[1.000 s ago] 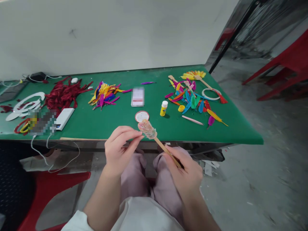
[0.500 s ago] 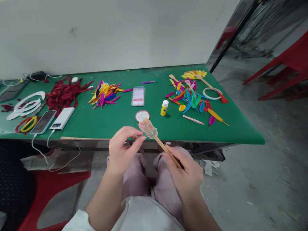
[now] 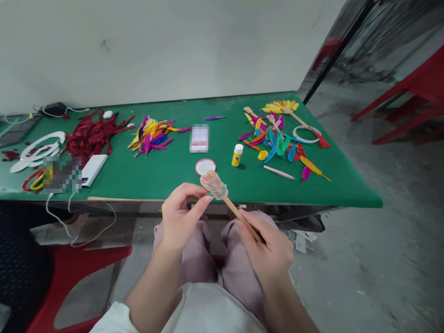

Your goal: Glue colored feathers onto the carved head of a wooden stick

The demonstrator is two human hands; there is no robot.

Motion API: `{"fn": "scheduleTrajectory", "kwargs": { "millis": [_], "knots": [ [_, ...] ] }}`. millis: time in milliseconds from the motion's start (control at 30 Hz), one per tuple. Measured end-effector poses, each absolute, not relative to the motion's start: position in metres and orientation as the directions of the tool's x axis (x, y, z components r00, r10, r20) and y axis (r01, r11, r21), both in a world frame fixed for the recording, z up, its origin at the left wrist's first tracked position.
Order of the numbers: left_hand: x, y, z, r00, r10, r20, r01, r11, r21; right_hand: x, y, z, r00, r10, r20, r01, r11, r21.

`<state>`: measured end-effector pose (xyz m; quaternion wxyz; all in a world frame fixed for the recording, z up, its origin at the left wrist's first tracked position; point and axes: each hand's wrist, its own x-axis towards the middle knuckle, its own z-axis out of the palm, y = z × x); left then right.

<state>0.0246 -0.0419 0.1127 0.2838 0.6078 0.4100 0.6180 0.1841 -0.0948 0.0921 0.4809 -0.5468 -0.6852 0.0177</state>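
Observation:
My right hand (image 3: 268, 245) is closed around the shaft of a wooden fan handle (image 3: 234, 208), which slants up and left over the table's front edge. Its broad head (image 3: 214, 184) is coated in pale, glossy, mixed-colour residue, with a greenish patch near the neck. At the left rim of that head, the thumb and forefinger of my left hand (image 3: 182, 212) are pinched together and appear to touch it. Just behind the head lies a round white lid with a red rim (image 3: 205, 166). A yellow glue bottle with a white cap (image 3: 237, 155) stands upright to the right.
On the green table (image 3: 166, 178) are a multicoloured feather pile (image 3: 151, 134), dark red strips (image 3: 90, 132), a power bank (image 3: 94, 169) and scissors (image 3: 36, 179). Tweezers (image 3: 279, 172), a yellow cap (image 3: 262, 155), loose feathers (image 3: 277, 143) and a yellow feather fan (image 3: 280, 107) lie right. A person sits left.
My left hand has shifted slightly right, closer against the head of the fan handle. My right hand keeps the same hold, and the things on the table stay put.

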Motion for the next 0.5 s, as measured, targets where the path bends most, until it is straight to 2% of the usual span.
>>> {"fn": "scheduleTrajectory", "kwargs": {
  "millis": [200,500],
  "knots": [
    [0.0245,-0.0411,0.1099,-0.108,0.853,0.51,0.095,-0.502,0.86,0.1819,-0.0931,0.0958,0.03,0.719,0.695,0.765,0.431,-0.479],
    [0.029,-0.0447,0.1151,-0.15,0.846,0.511,0.13,-0.496,0.859,0.1791,-0.0935,0.1008,0.017,0.658,0.752,0.825,0.416,-0.382]
  ]
}}
